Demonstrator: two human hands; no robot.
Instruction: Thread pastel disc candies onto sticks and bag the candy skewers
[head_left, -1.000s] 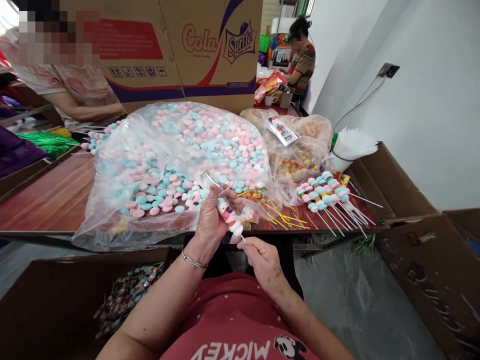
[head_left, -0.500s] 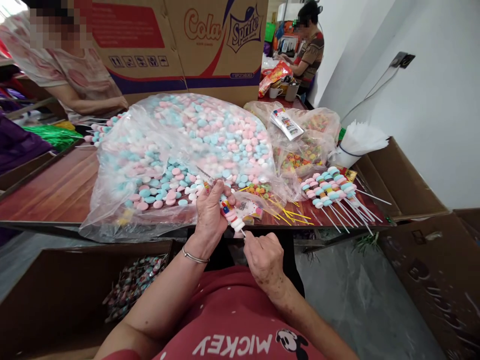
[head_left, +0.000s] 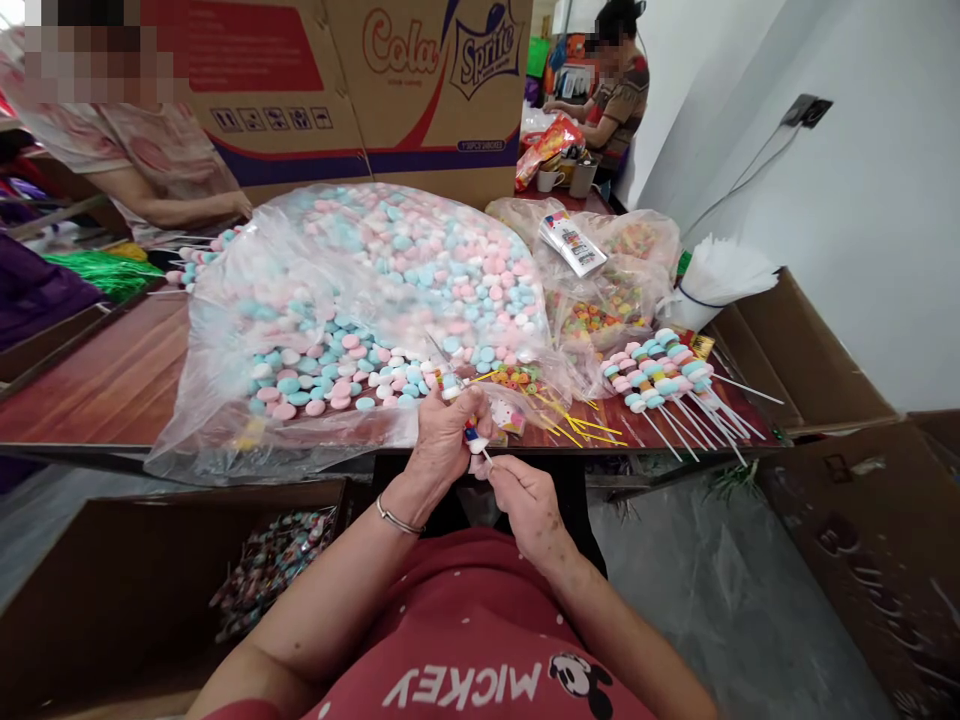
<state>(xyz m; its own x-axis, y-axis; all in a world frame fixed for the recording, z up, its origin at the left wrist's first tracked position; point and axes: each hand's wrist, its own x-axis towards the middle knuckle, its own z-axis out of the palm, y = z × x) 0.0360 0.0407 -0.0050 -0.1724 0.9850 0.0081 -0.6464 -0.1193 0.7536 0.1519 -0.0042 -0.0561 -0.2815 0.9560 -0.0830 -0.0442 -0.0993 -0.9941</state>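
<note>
My left hand (head_left: 444,440) is wrapped around a marshmallow skewer (head_left: 478,446) covered in a clear printed wrapper (head_left: 448,384), whose narrow end sticks up past my thumb. Most of the candy is hidden by my fingers. Below it, my right hand (head_left: 531,508) pinches the thin white stick close to the lowest candy. A large clear bag of pink, blue and white marshmallows (head_left: 322,375) lies open just beyond my left hand. Finished-looking marshmallow skewers (head_left: 656,370) are piled to the right, their white sticks pointing toward me.
Yellow ties (head_left: 581,428) and ring candies (head_left: 517,378) lie near my hands. Behind are bagged ring candies (head_left: 607,315), a stack of printed wrappers (head_left: 571,245) and a tub of white sticks (head_left: 701,305). An open carton (head_left: 90,590) holds wrapped skewers. Two people work farther back.
My left hand has moved down and slightly right along the wrapper, closer to my right hand. The wrapped skewer sits lower, with less candy showing. My right hand still pinches the stick.
</note>
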